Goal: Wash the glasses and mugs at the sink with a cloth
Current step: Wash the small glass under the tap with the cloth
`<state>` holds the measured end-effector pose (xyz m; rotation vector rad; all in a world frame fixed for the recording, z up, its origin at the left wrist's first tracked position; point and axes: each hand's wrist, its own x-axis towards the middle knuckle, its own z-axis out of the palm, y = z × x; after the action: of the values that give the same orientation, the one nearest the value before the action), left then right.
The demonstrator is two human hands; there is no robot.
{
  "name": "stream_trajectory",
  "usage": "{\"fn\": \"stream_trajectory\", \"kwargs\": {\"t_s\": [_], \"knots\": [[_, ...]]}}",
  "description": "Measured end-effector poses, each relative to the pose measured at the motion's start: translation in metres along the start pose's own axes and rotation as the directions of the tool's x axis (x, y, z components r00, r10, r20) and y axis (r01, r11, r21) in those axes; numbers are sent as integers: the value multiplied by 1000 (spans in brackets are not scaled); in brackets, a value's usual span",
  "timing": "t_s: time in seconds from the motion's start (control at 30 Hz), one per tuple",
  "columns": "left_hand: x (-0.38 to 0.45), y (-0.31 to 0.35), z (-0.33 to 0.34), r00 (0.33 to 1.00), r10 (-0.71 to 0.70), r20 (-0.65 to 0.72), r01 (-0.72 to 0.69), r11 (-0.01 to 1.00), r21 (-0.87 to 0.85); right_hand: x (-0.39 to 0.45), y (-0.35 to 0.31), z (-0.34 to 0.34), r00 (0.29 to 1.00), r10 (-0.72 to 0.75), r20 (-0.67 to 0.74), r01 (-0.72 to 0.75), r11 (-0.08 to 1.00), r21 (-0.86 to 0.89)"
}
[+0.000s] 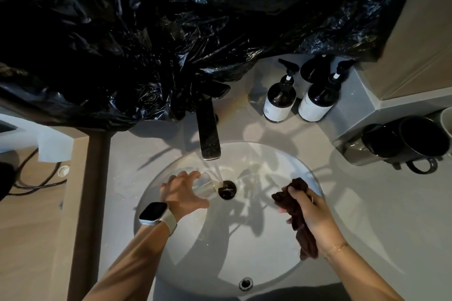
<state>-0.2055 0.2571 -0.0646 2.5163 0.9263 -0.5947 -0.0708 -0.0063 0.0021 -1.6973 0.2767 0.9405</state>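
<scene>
Left hand curled round a clear glass tipped under the tap's stream, just short of the drain, right hand bunching a dark cloth, black mugs well right

Your left hand reaches forward from the lower left, back of the hand up, fingers spread and curled around a clear glass tipped on its side. A watch sits on that wrist, face up. Your right hand comes in from the lower right, held slightly nearer to you, with its fingers curled around a dark cloth that bunches above the knuckles and hangs below the palm. Both forearms are bare and angle inward toward each other, hands well apart.
</scene>
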Motion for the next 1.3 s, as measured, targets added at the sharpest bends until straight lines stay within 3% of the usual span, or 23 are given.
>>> {"fn": "stream_trajectory", "kwargs": {"t_s": [0.1, 0.23, 0.33, 0.47, 0.6, 0.83, 0.97, 1.1, 1.13, 1.2, 1.27, 1.3], "knots": [[4, 1, 1, 999, 25, -41, -34, 969, -246, 1, -1, -1, 998, 37, -43, -35, 999, 38], [9, 20, 0, 976, 97, -195, -200, 752, -628, 0, 1, -1, 999, 16, -49, -15, 1000, 21], [10, 33, 3, 970, 80, -228, -230, 589, -775, 0, 3, -3, 999, 20, -41, -21, 1000, -13], [10, 40, 14, 979, 35, -202, -195, 465, -863, 1, 1, -2, 999, 32, -40, -32, 999, -11], [4, 45, 14, 975, 51, -217, -216, 456, -863, 5, -9, 8, 1000, 18, -22, -17, 999, 37], [-6, 43, 9, 973, 103, -206, -230, 492, -840, 30, -45, 58, 967, -91, 237, 181, 901, -394], [-7, 41, 2, 967, 148, -206, -253, 516, -818, 55, -56, 85, 942, -78, 328, 292, 673, -679], [-11, 38, -6, 958, 139, -251, -286, 485, -826, 68, -51, 92, 923, -141, 359, 360, 647, -672], [-11, 36, -8, 960, 142, -242, -280, 430, -858, 69, -49, 93, 924, -149, 352, 356, 673, -648], [-12, 31, -10, 983, 80, -164, -176, 177, -968, 73, -44, 95, 926, -144, 349, 335, 741, -582], [-17, 29, -17, 995, 47, 90, 96, -148, -984, 74, -40, 97, 930, -112, 351, 294, 799, -525], [-20, 31, -18, 976, 61, 209, 218, -227, -949, 73, -38, 99, 932, -92, 351, 269, 825, -497]]}}
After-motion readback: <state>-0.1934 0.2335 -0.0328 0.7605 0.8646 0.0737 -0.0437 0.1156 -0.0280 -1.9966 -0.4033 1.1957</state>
